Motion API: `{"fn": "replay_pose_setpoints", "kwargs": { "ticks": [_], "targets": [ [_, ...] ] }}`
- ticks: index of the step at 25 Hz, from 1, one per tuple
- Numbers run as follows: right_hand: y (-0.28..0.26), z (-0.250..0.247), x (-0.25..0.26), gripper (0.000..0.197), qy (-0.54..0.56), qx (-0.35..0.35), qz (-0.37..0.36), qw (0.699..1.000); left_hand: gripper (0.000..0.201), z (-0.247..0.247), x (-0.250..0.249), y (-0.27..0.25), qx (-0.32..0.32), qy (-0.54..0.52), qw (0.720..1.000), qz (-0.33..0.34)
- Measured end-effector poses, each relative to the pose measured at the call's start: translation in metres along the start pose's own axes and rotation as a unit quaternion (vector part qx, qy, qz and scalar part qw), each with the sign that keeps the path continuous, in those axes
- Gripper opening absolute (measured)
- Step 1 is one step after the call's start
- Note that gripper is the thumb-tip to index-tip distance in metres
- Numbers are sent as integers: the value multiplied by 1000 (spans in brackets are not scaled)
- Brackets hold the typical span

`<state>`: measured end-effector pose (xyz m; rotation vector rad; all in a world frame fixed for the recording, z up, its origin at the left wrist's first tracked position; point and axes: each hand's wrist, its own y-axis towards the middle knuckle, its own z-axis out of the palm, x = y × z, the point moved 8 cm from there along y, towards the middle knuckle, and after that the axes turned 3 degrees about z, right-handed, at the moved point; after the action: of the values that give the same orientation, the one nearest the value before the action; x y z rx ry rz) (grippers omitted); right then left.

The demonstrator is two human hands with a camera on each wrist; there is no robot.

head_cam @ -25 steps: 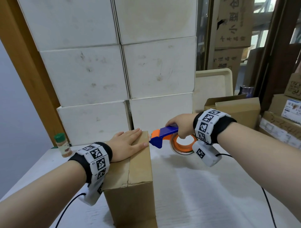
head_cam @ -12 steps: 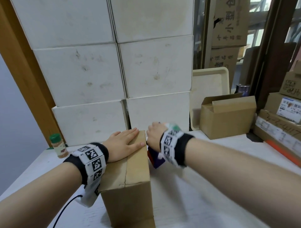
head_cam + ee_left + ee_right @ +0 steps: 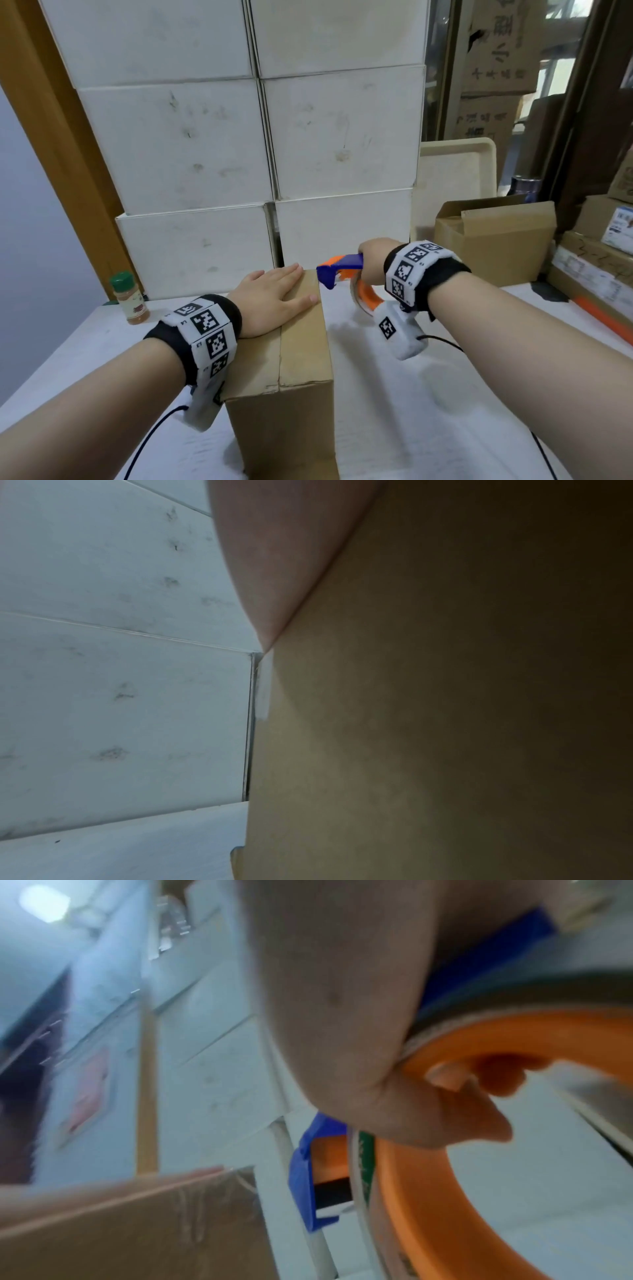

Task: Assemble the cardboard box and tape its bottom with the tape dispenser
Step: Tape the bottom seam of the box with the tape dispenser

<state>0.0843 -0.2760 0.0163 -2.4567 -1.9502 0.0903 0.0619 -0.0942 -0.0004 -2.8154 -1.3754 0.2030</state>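
A brown cardboard box (image 3: 294,377) stands on the white table (image 3: 428,411), its closed flaps facing up with the seam running toward me. My left hand (image 3: 274,298) lies flat on the far end of its top, fingers straight. My right hand (image 3: 373,260) grips the blue and orange tape dispenser (image 3: 346,274), held in the air just right of the box's far top corner, blue head pointing at the box. In the right wrist view my fingers curl through the orange roll holder (image 3: 445,1164), and the box (image 3: 137,1226) lies below left. The left wrist view shows mostly the box's side (image 3: 445,723).
A stack of white boxes (image 3: 257,144) rises right behind the cardboard box. A green-capped spice bottle (image 3: 128,298) stands at the back left. An open cardboard box (image 3: 496,240) and a cream tray (image 3: 455,178) sit at the back right, and more cartons (image 3: 603,260) line the right edge.
My right hand has lifted the dispenser from down beside the box's far right side and swung it right, back into the air. The left hand stays pressed on the box top.
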Motion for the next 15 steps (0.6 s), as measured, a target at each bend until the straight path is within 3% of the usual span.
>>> {"fn": "replay_pose_setpoints", "kwargs": {
  "ticks": [2, 6, 10, 15],
  "targets": [
    [-2, 18, -12, 13, 49, 45, 64, 996, 72, 0, 0, 1, 0, -3, 1000, -1],
    [-8, 60, -37, 33, 208, 87, 135, 965, 72, -1, -1, -1, 4, -6, 1000, -2],
    [-23, 83, -54, 65, 282, 77, 159, 943, 72, -1, -2, -2, 2, -8, 1000, -3],
    [-26, 84, -41, 60, 304, 102, 145, 936, 73, 0, -2, -2, 4, -8, 1000, -5]
  ]
}}
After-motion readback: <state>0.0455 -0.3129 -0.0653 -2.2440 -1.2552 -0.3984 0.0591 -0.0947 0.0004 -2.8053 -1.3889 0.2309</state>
